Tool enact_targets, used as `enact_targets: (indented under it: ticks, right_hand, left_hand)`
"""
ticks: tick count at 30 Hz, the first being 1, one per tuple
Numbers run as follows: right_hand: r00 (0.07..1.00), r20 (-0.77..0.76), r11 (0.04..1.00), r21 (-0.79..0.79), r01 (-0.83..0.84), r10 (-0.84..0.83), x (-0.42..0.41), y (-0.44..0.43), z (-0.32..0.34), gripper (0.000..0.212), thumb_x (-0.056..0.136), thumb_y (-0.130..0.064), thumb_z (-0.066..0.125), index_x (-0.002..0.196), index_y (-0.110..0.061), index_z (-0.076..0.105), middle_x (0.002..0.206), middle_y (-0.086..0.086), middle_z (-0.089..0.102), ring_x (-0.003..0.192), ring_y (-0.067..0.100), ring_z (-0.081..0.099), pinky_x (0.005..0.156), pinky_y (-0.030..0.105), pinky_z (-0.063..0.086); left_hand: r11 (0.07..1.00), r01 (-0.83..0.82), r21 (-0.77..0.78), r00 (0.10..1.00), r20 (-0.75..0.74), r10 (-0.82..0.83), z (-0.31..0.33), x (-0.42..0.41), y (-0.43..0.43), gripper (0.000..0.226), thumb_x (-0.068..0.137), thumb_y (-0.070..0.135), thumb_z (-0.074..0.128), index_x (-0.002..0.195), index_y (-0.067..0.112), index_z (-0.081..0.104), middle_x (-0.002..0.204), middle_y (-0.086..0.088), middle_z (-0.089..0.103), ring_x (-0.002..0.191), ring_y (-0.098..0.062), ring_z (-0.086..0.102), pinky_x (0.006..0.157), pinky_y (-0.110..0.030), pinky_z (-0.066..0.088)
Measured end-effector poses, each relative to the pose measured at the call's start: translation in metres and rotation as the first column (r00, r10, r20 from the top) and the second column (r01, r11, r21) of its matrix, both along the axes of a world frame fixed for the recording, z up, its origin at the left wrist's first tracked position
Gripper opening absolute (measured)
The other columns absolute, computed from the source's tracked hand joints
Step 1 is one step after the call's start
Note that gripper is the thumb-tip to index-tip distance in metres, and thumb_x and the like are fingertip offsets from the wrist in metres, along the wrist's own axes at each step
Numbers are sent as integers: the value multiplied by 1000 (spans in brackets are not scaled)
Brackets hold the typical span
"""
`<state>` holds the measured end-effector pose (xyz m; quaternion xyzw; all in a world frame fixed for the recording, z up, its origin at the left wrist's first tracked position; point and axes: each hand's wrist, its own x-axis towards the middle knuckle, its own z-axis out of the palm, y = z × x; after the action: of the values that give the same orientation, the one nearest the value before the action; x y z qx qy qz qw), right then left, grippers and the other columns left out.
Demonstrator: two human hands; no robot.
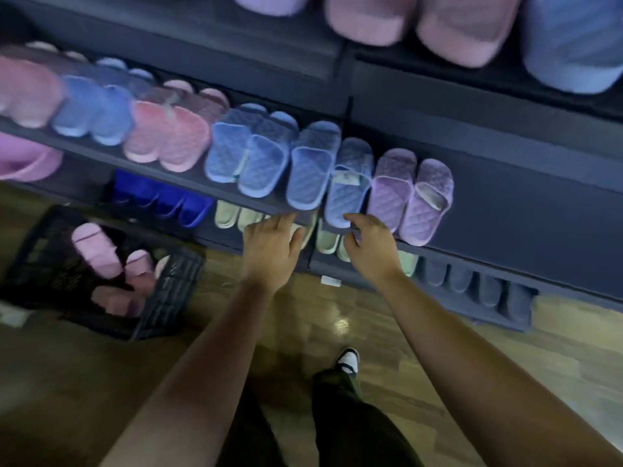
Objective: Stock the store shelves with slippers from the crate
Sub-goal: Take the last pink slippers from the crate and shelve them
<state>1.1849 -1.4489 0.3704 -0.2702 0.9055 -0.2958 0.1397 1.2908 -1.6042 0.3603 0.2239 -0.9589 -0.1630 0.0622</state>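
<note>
A pair of blue quilted slippers [312, 170] lies on the dark middle shelf [505, 210], with a purple pair [409, 197] to its right. My left hand [271, 246] hovers just below the left blue slipper's heel, fingers relaxed and holding nothing. My right hand [369, 244] hangs below the right blue slipper [349, 187], fingertips near its heel, loosely curled and empty. A black plastic crate [168, 291] stands on the floor at the left with several pink slippers [97, 251] inside.
More pink and blue slippers [168, 139] line the shelf to the left. Pink and blue pairs fill the shelf above [472, 25]. Pale green [327, 239], bright blue [158, 197] and dark slippers [472, 281] sit on the bottom shelf. My legs and shoe [347, 360] stand on wood flooring.
</note>
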Motion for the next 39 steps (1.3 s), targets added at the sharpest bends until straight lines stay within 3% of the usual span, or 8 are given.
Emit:
enact_targets:
  ticks: [6, 12, 15, 20, 23, 27, 31, 39]
  right_hand:
    - [988, -21, 988, -21, -155, 155, 113, -124, 18, 32, 87, -12, 54, 119, -11, 62, 112, 13, 64, 105, 32, 57, 85, 36, 47]
    - [983, -5, 982, -52, -182, 182, 218, -240, 11, 27, 86, -10, 57, 112, -9, 64, 110, 13, 63, 101, 29, 60, 86, 31, 46]
    - [974, 18, 975, 4, -224, 224, 250, -287, -3, 27, 89, -13, 56, 115, -12, 64, 112, 9, 63, 102, 26, 59, 79, 24, 39]
    - [977, 62, 978, 31, -206, 204, 273, -350, -29, 23, 89, -16, 54, 109, -16, 64, 108, 8, 62, 99, 26, 59, 76, 30, 44]
    - [980, 94, 983, 20, -180, 178, 276, -391, -41, 24, 87, -14, 55, 109, -14, 65, 108, 10, 63, 98, 26, 60, 80, 34, 48]
    - [983, 133, 990, 47, -134, 127, 281, -445, -62, 22, 88, -15, 54, 106, -15, 66, 106, 7, 62, 95, 22, 60, 73, 26, 41]
    - [980, 160, 989, 64, -133, 121, 287, -489, -86, 22, 87, -12, 55, 105, -12, 67, 104, 11, 64, 94, 27, 62, 83, 36, 50]
    - [982, 190, 984, 177, -36, 2, 304, -546, -146, 22, 85, -9, 55, 102, -8, 69, 103, 17, 64, 90, 35, 62, 79, 36, 47]
  left_hand:
    - [980, -187, -62, 982, -33, 185, 28, 129, -117, 40, 91, 40, 38, 112, 17, 63, 96, -6, 70, 86, -30, 65, 79, -39, 42]
    - [970, -236, -64, 972, -1, 237, 27, 244, -237, 52, 91, 45, 26, 116, 17, 62, 105, -8, 69, 95, -31, 63, 85, -41, 41]
    - [971, -231, -56, 971, 58, 234, 18, 281, -286, 54, 92, 47, 22, 115, 18, 62, 109, -6, 68, 101, -29, 61, 87, -42, 39]
    - [965, -253, -62, 956, 134, 260, 0, 307, -369, 37, 98, 40, 37, 122, 22, 58, 121, -2, 63, 113, -24, 55, 93, -40, 31]
    - [962, -269, -49, 949, 157, 273, -6, 315, -419, 36, 98, 38, 38, 123, 21, 58, 123, -3, 61, 114, -25, 53, 97, -41, 29]
    - [960, -278, -23, 928, 253, 274, -25, 327, -476, 37, 98, 38, 37, 125, 21, 57, 127, -5, 58, 117, -26, 50, 97, -42, 30]
    - [977, -213, 19, 913, 359, 192, -49, 335, -522, 42, 98, 42, 34, 128, 20, 54, 130, -5, 56, 119, -26, 49, 100, -42, 27]
    - [985, -143, 101, 905, 415, 89, -104, 345, -601, 31, 98, 36, 36, 113, 21, 59, 117, -2, 60, 111, -23, 53, 102, -44, 30]
